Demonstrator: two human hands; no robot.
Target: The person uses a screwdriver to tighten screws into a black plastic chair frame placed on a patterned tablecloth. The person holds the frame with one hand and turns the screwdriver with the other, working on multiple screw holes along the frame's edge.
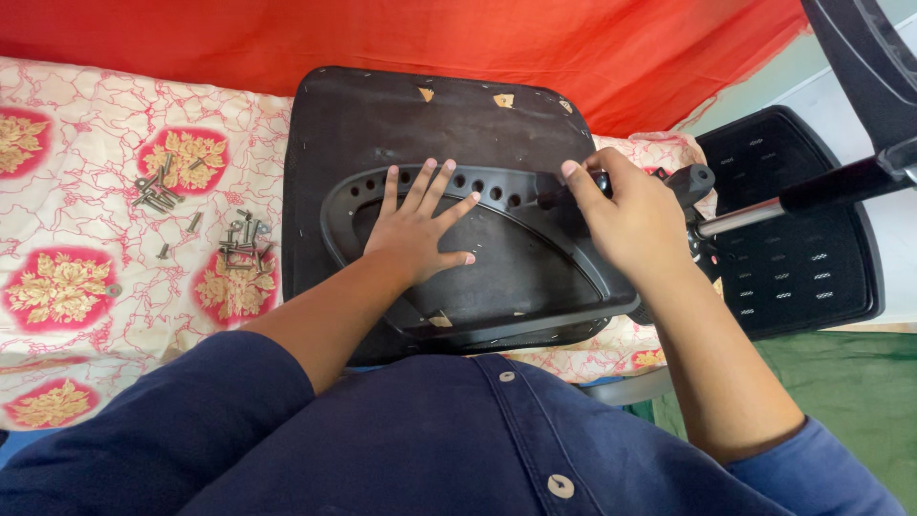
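**Hands on an upturned chair seat, loose fasteners waiting alongside**

Red cloth (287,38) fills the top of the frame, and below it a cream covering with red-and-gold floral medallions (86,229) spreads over the worktop. At the centre lies a black chair seat (382,115), underside up, with a curved black plastic bracket (535,277) on it; a row of round holes runs along the bracket's upper arc.

The left hand (417,229) lies flat on the bracket, fingers spread and released, pressing down and grasping nothing. The right hand (630,225) is clenched round a dark tool handle (549,189) whose tip meets the bracket near the right end of the hole row. What kind of tool it is cannot be told, as the hand hides most of it.

Judging by the scene, the work is somewhere in the middle: the bracket sits in place on the seat, yet most holes in the row look empty and many fasteners lie unused.

Counted: one seat, one bracket, one tool. Two heaps of metal screws lie at centre left, an upper heap (158,191) and a lower heap (241,244), too tangled for an exact count. At the right edge stand one perforated black panel (812,268) and one chrome-and-black rod (793,205).
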